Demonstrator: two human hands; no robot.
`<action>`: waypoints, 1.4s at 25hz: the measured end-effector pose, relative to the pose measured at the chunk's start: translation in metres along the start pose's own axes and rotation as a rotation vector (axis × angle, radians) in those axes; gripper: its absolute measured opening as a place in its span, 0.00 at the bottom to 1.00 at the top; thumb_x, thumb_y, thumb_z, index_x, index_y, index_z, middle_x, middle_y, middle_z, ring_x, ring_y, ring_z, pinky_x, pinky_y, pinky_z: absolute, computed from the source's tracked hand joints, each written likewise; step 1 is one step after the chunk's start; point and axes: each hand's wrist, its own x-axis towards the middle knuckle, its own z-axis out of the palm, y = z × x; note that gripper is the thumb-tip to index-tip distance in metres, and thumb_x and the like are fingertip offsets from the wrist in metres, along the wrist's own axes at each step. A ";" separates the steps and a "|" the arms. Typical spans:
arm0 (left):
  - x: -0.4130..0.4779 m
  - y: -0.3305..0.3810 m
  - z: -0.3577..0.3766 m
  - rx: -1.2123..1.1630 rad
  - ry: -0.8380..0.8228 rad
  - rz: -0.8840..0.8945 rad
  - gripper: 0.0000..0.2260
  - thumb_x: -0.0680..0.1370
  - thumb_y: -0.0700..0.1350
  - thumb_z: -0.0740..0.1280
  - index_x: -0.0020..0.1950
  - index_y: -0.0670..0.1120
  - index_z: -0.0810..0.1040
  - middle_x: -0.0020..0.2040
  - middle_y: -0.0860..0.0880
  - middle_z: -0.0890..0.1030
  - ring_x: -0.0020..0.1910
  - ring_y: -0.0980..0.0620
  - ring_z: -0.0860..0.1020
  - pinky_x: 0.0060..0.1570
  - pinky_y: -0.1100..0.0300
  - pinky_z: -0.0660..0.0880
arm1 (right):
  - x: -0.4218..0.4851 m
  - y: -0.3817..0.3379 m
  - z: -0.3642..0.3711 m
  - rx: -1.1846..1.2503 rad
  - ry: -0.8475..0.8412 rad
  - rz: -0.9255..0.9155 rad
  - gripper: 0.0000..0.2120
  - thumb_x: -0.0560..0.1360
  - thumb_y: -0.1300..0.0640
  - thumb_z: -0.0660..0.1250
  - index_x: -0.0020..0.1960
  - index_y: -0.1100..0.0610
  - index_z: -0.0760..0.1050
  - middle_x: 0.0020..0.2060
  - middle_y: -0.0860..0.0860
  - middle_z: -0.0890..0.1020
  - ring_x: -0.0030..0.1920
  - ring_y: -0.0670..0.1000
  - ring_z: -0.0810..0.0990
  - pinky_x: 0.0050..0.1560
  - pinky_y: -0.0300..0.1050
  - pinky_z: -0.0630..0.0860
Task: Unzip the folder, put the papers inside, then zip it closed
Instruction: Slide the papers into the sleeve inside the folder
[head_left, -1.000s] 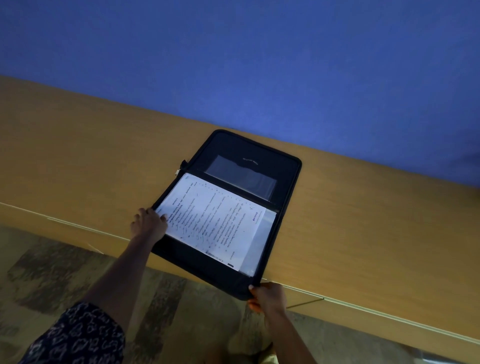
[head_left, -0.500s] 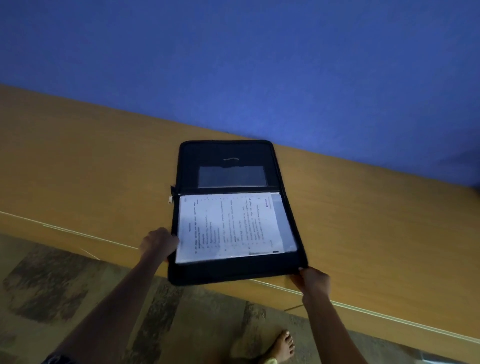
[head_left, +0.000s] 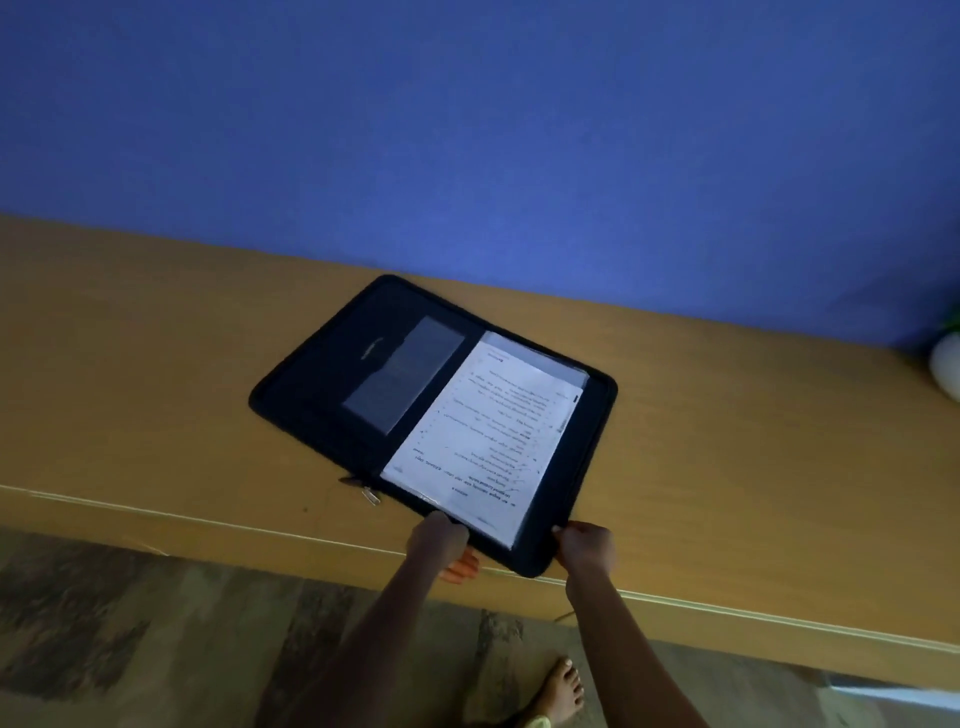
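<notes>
The left hand (head_left: 440, 540) pinches the near edge of the open folder (head_left: 332, 387), with the fingers under it. The right hand (head_left: 587, 545) grasps the near corner beside it. The black folder lies open on the wooden table (head_left: 156, 395), and its near corner sticks out over the table edge. The papers (head_left: 488, 431) lie in its right half, under a clear sleeve. Their text is too small to read. The left half has a grey pocket (head_left: 402, 374). A zipper pull (head_left: 370, 493) hangs at the spine.
</notes>
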 end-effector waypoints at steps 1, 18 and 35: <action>0.002 0.004 0.007 -0.001 -0.024 0.007 0.14 0.81 0.37 0.54 0.43 0.33 0.75 0.35 0.41 0.82 0.34 0.46 0.82 0.40 0.52 0.80 | 0.002 -0.002 -0.003 -0.063 0.009 -0.034 0.05 0.73 0.64 0.69 0.45 0.62 0.84 0.44 0.61 0.85 0.40 0.57 0.81 0.35 0.42 0.74; 0.022 -0.023 -0.156 -0.678 0.721 -0.006 0.12 0.74 0.41 0.63 0.49 0.34 0.79 0.44 0.41 0.79 0.43 0.44 0.77 0.49 0.52 0.76 | 0.033 -0.034 -0.009 -0.328 0.160 -0.205 0.14 0.70 0.70 0.64 0.54 0.64 0.79 0.51 0.63 0.82 0.52 0.62 0.80 0.49 0.50 0.77; -0.035 -0.005 -0.117 -1.184 0.515 0.559 0.03 0.75 0.39 0.70 0.44 0.47 0.79 0.48 0.49 0.82 0.54 0.50 0.80 0.53 0.53 0.79 | 0.034 -0.070 -0.007 -0.358 0.218 -0.336 0.14 0.72 0.65 0.66 0.57 0.60 0.78 0.55 0.60 0.80 0.56 0.61 0.77 0.46 0.48 0.74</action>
